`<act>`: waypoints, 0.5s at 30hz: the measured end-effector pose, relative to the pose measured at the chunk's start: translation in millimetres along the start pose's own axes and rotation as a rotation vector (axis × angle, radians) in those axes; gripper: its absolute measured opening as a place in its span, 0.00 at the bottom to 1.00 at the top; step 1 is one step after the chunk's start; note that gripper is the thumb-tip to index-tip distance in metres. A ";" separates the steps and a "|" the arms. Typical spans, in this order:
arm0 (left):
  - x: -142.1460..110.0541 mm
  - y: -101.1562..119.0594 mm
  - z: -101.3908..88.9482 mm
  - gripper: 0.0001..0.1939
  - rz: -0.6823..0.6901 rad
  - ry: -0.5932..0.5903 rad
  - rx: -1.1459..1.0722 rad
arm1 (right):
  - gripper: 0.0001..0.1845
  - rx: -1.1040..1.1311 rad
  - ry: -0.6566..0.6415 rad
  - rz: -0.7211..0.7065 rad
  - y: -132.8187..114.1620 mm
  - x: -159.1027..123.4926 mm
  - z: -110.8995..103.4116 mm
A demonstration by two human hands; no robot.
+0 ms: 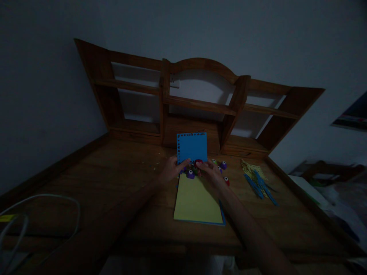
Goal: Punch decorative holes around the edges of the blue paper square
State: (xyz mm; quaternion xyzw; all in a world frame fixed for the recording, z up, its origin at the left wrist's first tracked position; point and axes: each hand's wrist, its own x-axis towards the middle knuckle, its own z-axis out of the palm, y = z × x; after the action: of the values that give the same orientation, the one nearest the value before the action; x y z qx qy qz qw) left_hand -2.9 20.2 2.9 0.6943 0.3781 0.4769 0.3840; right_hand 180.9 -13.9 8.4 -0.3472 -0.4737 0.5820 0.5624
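Head cam: R hand (pixel 212 172), fingers nearly closed, grips red punch (pixel 198 162) by lower edge of blue sheet (pixel 192 147), L hand (pixel 170 170) w/ thumb near same edge, can't tell its grip, prob. mid-punching, next press calling for edge seated square, yellow sheet (pixel 197 200) nearer wearer.
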 end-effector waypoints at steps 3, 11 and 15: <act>-0.4 2.0 0.4 0.18 -0.006 0.009 -0.020 | 0.13 0.019 0.024 0.011 -1.4 -0.4 1.3; -1.3 4.5 -0.3 0.18 0.010 0.013 0.006 | 0.16 0.005 -0.006 0.011 -2.6 -0.8 0.5; -2.6 4.9 0.3 0.18 -0.009 -0.003 0.005 | 0.14 -0.009 -0.032 0.020 -4.3 -2.5 2.8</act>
State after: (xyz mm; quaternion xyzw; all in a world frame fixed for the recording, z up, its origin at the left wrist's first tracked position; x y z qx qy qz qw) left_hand -2.5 15.8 6.2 0.6943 0.3819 0.4733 0.3848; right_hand 180.0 -17.2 12.9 -0.3452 -0.4816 0.5910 0.5474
